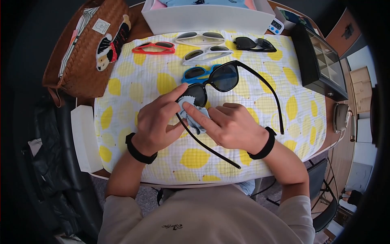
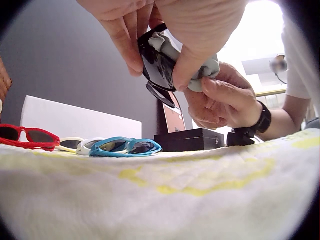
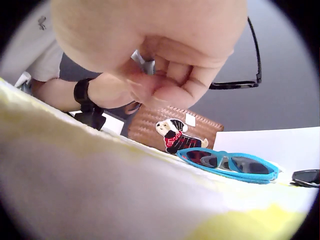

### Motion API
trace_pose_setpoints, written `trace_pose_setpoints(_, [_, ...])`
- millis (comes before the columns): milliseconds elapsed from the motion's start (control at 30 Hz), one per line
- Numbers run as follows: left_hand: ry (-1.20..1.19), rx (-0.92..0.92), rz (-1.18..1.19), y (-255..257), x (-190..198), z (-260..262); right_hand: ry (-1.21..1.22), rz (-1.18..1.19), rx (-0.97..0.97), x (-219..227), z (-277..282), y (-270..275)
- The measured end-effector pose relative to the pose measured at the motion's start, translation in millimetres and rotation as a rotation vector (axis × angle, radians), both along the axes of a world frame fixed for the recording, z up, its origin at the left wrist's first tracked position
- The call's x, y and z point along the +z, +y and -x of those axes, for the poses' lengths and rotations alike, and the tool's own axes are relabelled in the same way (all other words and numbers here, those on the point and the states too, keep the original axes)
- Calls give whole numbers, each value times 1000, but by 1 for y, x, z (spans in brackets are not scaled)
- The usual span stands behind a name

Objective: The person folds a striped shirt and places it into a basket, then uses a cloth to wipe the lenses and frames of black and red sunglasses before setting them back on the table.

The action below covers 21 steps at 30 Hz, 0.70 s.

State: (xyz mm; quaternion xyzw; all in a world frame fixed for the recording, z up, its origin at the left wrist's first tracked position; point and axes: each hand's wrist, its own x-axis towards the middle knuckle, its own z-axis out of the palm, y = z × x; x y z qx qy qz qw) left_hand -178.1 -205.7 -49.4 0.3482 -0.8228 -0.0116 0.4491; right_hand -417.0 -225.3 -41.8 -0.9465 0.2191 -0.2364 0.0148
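Black sunglasses (image 1: pixel 226 77) with both arms unfolded are held above the lemon-patterned cloth. The left hand (image 1: pixel 159 118) grips their left lens side by the rim, also seen in the left wrist view, where its fingers and thumb pinch the frame (image 2: pixel 159 62). A grey-blue wiping cloth (image 1: pixel 191 118) lies against that lens. The right hand (image 1: pixel 231 125) pinches this cloth, its index finger pressed on it over the lens and its other fingers curled. In the right wrist view the right hand (image 3: pixel 150 45) hides most of the cloth.
Blue sunglasses (image 1: pixel 195 74) lie just beyond the hands. Red (image 1: pixel 153 48), white and black pairs (image 1: pixel 255 44) lie farther back. Around the patterned cloth stand a woven basket (image 1: pixel 87 53), a white box (image 1: pixel 209 19), a black case (image 1: pixel 321 61) and a white piece (image 1: pixel 86 138) at the left.
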Motion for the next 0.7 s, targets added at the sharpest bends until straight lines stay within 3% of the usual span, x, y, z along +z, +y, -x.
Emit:
trace_pose_setpoints(167, [10, -20, -15, 1, 0, 2, 36, -26, -87, 1, 1, -1])
trace_pose_setpoints(533, [22, 55, -35, 2, 4, 3, 8, 24, -85, 4, 6, -4])
trace_pose_setpoints(700, [21, 63, -38, 3, 4, 3, -204, 41, -25, 8, 8, -4])
